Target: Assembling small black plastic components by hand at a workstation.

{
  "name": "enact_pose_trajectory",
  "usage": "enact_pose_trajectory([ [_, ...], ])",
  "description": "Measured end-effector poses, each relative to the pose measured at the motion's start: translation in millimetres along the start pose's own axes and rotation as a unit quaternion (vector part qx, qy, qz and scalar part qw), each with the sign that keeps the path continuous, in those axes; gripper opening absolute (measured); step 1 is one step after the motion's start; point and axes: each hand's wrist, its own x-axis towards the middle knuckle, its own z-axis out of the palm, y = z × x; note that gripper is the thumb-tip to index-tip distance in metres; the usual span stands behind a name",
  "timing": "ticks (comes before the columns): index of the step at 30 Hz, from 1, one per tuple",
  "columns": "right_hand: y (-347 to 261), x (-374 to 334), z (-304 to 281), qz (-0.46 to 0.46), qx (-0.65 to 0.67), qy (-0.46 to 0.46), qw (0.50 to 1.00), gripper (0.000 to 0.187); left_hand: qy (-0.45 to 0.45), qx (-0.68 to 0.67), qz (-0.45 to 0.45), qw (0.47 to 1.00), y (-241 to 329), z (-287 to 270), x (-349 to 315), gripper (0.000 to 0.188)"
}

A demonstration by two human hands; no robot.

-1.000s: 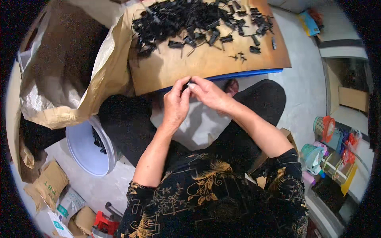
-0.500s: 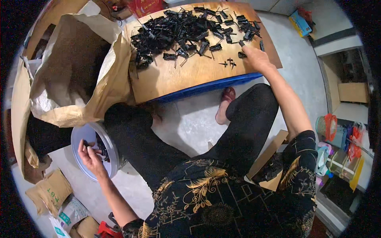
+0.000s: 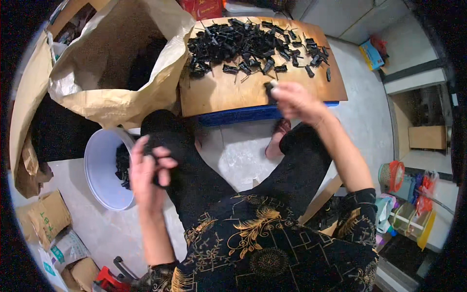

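Observation:
My right hand (image 3: 297, 103) is raised over the table's near edge, its fingertips pinched on a small black plastic part (image 3: 269, 91). Behind it, a pile of black plastic parts with thin prongs (image 3: 233, 44) covers much of the wooden tabletop (image 3: 228, 97). A few loose parts lie at the pile's right side, one of them near the table's right edge (image 3: 328, 74). My left hand (image 3: 150, 177) is over my left thigh, beside the white bucket (image 3: 97, 170). Its fingers are bent and blurred against black trousers, so what they hold is unclear. More black parts (image 3: 122, 165) lie in the bucket.
A large open brown paper sack (image 3: 121, 104) stands left of the table, above the bucket. Brown packages (image 3: 51, 214) and a red object (image 3: 111, 281) lie at lower left. An open cardboard box (image 3: 318, 199) sits beside my right thigh. Shelves with bags and baskets (image 3: 391, 175) line the right.
My left hand has come out from over the bucket to the right, above my thigh. My right hand has moved left and nearer from the table's right side, with a black part in its fingers.

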Motion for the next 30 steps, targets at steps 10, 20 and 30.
enact_pose_trajectory([
  [10, 20, -2, 108, -0.230, -0.271, -0.047, 0.933, 0.023, -0.077, -0.139, -0.100, 0.982, -46, 92, 17, 0.033],
  [20, 24, 17, 91, -0.236, -0.308, -0.094, 0.917, 0.029, -0.031, -0.122, -0.141, 0.982, -27, 61, 22, 0.032],
  [30, 10, 105, -77, -0.108, -0.658, 0.261, 0.698, 0.026, 0.222, -0.013, -0.018, 0.975, 20, -139, 13, 0.040],
])
